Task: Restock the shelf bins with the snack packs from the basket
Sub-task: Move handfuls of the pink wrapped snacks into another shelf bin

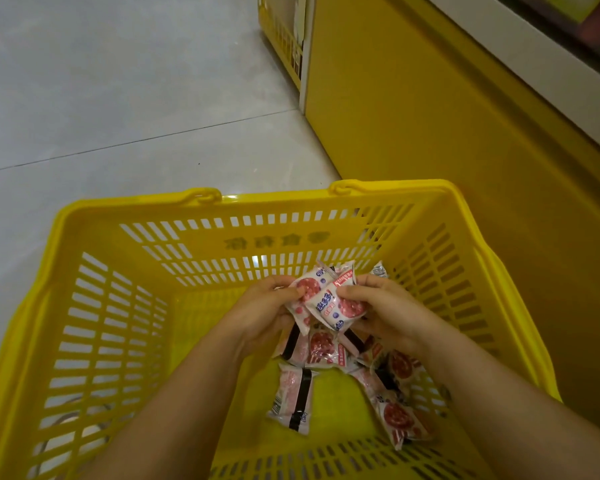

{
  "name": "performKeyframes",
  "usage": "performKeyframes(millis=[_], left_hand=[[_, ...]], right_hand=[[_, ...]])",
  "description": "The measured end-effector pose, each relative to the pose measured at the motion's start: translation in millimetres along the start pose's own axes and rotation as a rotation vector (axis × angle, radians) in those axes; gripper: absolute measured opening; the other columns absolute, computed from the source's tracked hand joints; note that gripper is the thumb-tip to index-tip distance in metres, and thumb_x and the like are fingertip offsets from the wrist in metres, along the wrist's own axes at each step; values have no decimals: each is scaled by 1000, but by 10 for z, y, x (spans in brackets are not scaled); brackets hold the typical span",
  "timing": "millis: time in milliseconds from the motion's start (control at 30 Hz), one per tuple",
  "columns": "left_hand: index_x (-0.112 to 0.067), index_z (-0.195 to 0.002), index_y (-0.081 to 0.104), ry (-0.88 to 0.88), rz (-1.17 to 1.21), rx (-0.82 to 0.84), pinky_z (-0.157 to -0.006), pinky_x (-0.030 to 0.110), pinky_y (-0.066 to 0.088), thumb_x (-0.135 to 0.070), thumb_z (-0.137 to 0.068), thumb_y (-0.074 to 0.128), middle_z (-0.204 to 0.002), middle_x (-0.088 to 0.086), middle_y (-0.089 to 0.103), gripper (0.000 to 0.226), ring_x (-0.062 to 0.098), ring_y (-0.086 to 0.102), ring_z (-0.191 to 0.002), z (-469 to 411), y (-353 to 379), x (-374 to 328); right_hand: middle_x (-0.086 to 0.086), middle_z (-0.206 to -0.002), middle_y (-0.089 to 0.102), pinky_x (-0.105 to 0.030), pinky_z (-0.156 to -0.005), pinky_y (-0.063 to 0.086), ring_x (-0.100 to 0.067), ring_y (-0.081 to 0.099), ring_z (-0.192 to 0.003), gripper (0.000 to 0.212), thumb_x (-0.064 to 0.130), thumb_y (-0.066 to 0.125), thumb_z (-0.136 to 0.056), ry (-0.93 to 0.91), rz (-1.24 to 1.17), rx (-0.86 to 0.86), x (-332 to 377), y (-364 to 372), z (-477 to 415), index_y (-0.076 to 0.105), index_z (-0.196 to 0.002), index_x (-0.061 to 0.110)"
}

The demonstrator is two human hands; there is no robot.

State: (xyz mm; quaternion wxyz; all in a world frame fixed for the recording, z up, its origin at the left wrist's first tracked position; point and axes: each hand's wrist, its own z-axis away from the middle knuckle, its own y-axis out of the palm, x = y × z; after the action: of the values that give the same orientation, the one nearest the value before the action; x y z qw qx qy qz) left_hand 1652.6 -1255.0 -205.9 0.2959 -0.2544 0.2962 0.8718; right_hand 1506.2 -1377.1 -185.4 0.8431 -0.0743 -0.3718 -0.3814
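- Together the left hand (260, 315) and the right hand (387, 315) hold a small bunch of pink-and-white plastic snack packs (329, 301); the fingers and thumbs of both hands are curled around the bunch.
- The bunch is above the bottom of the yellow slotted plastic basket (136, 206), near its far wall.
- More loose packs (323, 348) of the same kind lie on the basket bottom, under the wrists.
- Beyond the basket is the grey tiled floor (118, 98), and the yellow shelf base (430, 133) is just to its right.
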Motion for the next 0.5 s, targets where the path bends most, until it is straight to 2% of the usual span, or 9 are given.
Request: performKeyframes(millis=[167, 267, 333, 400, 433, 500], left_hand=[[-22, -130, 44, -59, -374, 182, -83, 41, 57, 5, -86, 60, -112, 14, 69, 54, 30, 70, -96, 68, -106, -95], [-32, -129, 48, -54, -598, 252, -93, 45, 53, -8, -89, 63, -112, 7, 70, 48, 23, 70, -99, 96, -125, -162], [-33, -123, 53, -37, -601, 227, -84, 38, 57, -12, -90, 64, -109, 4, 71, 40, 17, 71, -94, 103, -130, -170], [-29, -124, 52, 8, -539, 113, -72, 32, 59, -10, -91, 61, -106, 5, 71, 39, 16, 72, -88, 78, -140, -141], [-25, -126, 50, 28, -478, 50, -70, 33, 59, -8, -92, 59, -105, 7, 71, 40, 18, 73, -87, 56, -150, -118], [-18, -131, 46, 40, -306, -21, -77, 40, 59, -6, -93, 55, -107, 12, 70, 40, 24, 72, -90, 22, -153, -84]], right_hand=[[-9, -92, 75, -29, -70, 56, -21, 72, -84, 17, 5, 69, -83, -90, 106, 59, 52, 30, 41, 65, -99, 9], [-8, -91, 75, -29, -68, 56, -23, 72, -84, 17, 5, 69, -83, -121, 123, 84, 97, 51, 60, 65, -99, 11], [-6, -90, 74, -27, -65, 56, -20, 73, -80, 16, 8, 69, -83, -153, 187, 10, 158, 70, 83, 65, -98, 13], [-6, -89, 73, -21, -57, 54, -15, 73, -71, 20, 8, 68, -84, -222, 231, -140, 220, 69, 99, 62, -103, 13], [-7, -89, 72, -19, -52, 52, -13, 72, -66, 24, 7, 66, -85, -255, 195, -205, 244, 64, 104, 59, -107, 15], [-10, -90, 70, -16, -47, 50, -10, 70, -58, 30, 5, 64, -87, -290, 109, -256, 279, 63, 119, 55, -112, 19]])
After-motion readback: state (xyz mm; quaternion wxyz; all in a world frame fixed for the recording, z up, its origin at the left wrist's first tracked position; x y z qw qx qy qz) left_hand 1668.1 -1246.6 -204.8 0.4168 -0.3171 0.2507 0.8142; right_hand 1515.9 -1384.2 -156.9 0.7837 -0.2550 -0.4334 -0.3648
